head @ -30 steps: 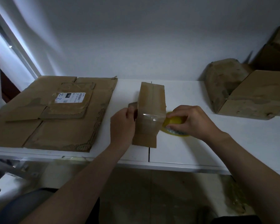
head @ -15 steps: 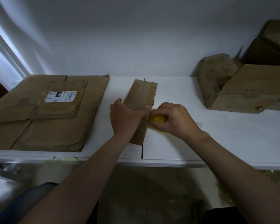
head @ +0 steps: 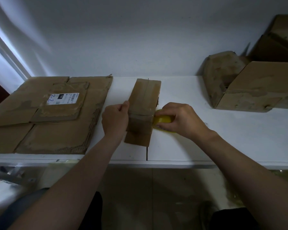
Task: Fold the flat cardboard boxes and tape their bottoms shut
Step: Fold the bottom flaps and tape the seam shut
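A small folded cardboard box (head: 143,103) stands on the white table (head: 223,130), its closed flaps facing up. A band of clear tape crosses its near part. My left hand (head: 115,120) grips the box's left side with curled fingers. My right hand (head: 181,120) holds a yellow tape roll (head: 162,119) against the box's right side, low by the table. To the left lie flat cardboard boxes (head: 56,130) in a stack, the top piece (head: 61,103) bearing a white label.
Folded boxes (head: 256,90) sit at the right back of the table, more stacked behind them (head: 279,40). A white wall runs behind. The table's front edge is near my arms; a seam splits the tabletop under the box.
My left hand has moved off the box's top to its left side. The tape roll stays at the right side. The camera has shifted slightly.
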A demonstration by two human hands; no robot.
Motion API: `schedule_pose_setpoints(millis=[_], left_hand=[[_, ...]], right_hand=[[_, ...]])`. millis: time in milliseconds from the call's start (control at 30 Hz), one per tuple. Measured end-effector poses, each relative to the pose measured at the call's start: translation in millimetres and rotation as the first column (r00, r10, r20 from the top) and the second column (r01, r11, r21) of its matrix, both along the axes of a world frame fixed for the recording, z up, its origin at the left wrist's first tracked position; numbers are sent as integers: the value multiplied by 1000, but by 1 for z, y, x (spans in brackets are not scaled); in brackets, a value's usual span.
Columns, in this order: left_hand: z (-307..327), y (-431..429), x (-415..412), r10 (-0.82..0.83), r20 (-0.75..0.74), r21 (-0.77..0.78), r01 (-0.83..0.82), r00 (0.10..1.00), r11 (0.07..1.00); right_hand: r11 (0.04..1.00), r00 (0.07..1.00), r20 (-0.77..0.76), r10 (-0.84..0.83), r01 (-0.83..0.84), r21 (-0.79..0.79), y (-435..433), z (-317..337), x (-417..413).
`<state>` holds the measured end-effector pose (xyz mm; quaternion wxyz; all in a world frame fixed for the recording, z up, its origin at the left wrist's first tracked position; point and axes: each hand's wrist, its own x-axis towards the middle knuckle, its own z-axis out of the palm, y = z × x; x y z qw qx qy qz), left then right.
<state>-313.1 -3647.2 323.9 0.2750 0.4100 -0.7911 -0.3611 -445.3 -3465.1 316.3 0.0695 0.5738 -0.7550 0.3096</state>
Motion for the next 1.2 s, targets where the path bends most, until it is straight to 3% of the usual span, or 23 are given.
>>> schedule_pose_setpoints(millis=[167,300,400,500,600,767,1000,1200], left_hand=[[8,17,11,-90,164,-360,145,982,922],[8,28,22,-207,369,-394,354,906,848],[9,33,24,-251,449,-348,426,857,835],[8,33,24,-223,399,-340,369,890,865],[3,27,22,-240,340,-352,360,909,864],[-1,11,21,-306,276,-299,384,911,873],[-7,-4,35,-453,47,-108,456,890,884],[-18,1,48,-329,-134,22,335,935,942]], right_hand=[[996,1000,25,15,-17,90,19,14,-5],[978,999,49,-7,-3,209,32,14,-3],[962,983,155,-96,52,268,36,14,2],[953,971,208,-114,48,298,31,19,8],[966,965,189,-183,140,220,18,18,19],[925,948,-8,-319,313,216,-4,14,29],[914,968,4,-252,236,330,-1,24,20],[918,969,42,-244,217,331,1,23,20]])
